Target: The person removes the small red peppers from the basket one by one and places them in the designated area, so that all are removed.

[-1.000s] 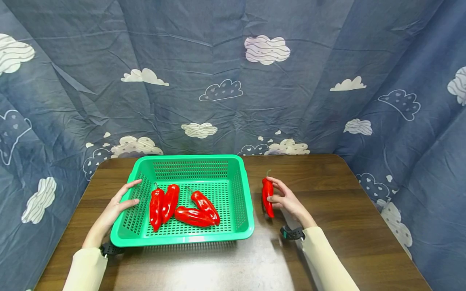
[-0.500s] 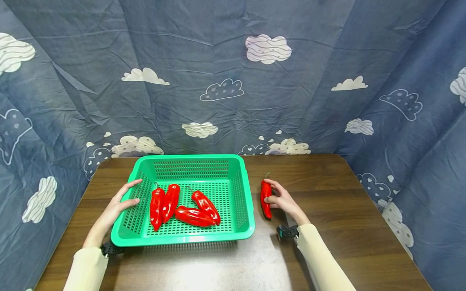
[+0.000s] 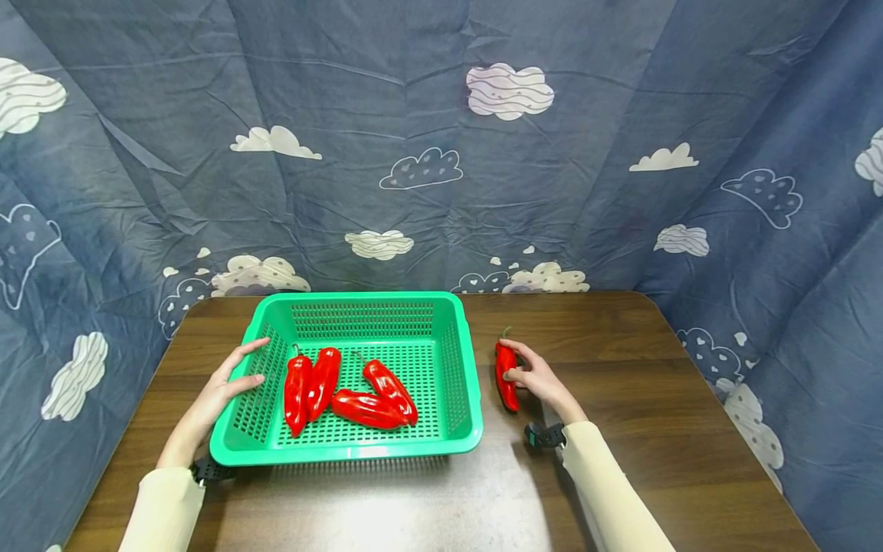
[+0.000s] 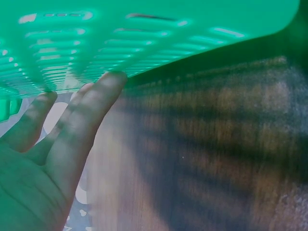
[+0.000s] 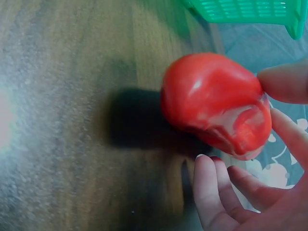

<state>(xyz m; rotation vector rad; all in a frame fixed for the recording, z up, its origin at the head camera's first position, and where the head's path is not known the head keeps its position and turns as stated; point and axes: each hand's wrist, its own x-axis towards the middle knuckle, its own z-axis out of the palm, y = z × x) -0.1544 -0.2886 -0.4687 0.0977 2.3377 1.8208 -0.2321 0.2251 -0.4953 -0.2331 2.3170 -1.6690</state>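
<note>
In the head view my right hand (image 3: 538,380) pinches a long red pepper (image 3: 506,377) between thumb and fingers, right of the green basket (image 3: 338,455). The right wrist view shows this pepper (image 5: 211,96) end-on, its shadow beside it on the wood; whether it touches the table I cannot tell. My left hand (image 3: 215,399) holds the basket's left rim, with thumb and forefinger over it. Other fingers (image 4: 77,130) reach beneath against the slotted outer wall in the left wrist view. Several glossy red peppers lie inside, among them one pepper (image 3: 297,395) at the left.
A brown wooden table (image 3: 635,383) bears the basket and extends to the right of my right hand. Behind it hangs a dark blue curtain (image 3: 552,192) with white cloud prints, which also closes in both sides.
My right hand, with the pepper, has shifted slightly left and lower in the head view, then stays nearly still. The left hand, the basket and the peppers inside have not moved.
</note>
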